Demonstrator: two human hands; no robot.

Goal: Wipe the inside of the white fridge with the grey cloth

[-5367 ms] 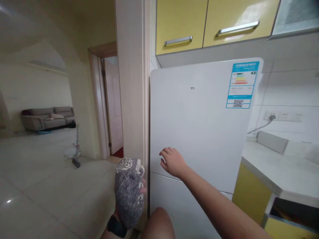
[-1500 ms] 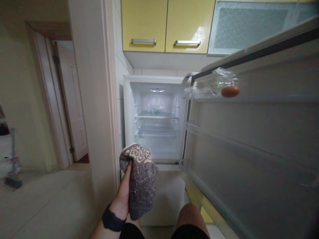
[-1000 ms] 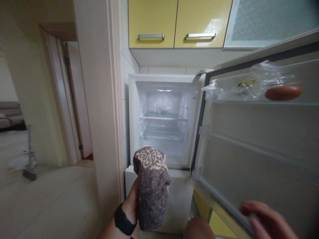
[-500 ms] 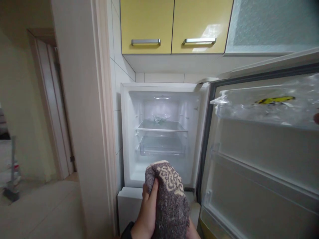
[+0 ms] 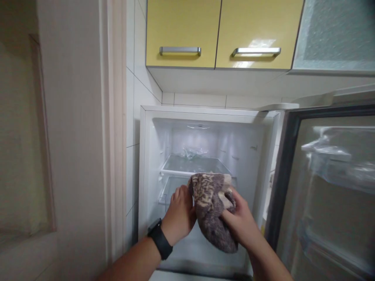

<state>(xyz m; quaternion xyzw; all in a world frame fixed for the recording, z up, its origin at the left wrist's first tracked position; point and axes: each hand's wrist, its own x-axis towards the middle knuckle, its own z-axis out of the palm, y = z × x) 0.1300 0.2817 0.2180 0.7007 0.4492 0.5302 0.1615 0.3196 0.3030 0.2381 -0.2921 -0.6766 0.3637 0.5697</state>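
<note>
A bunched grey-brown cloth (image 5: 215, 218) with a cream pattern hangs between my two hands, in front of the fridge (image 5: 143, 156), whose door stands wide. My left hand (image 5: 181, 208), a black watch on its wrist, is closed on the cloth's left edge; its fingertips are partly hidden. On the other side, my right hand (image 5: 241, 218) grips the folded right part, thumb in front. Behind the cloth are a glass shelf (image 5: 175, 164) with a crumpled clear plastic bag (image 5: 191, 152) on it and a lower clear drawer, mostly covered by my hand and the cloth.
The fridge door (image 5: 331, 210) swings out to the right, with clear door bins (image 5: 342, 168) and plastic on the upper one. Yellow cabinets (image 5: 181, 27) hang overhead. A pale wooden door frame (image 5: 114, 136) stands close on the left.
I have come closer to the fridge. The cloth has risen toward the shelves and is bunched shorter. My right hand, mostly hidden before, now shows on its right side.
</note>
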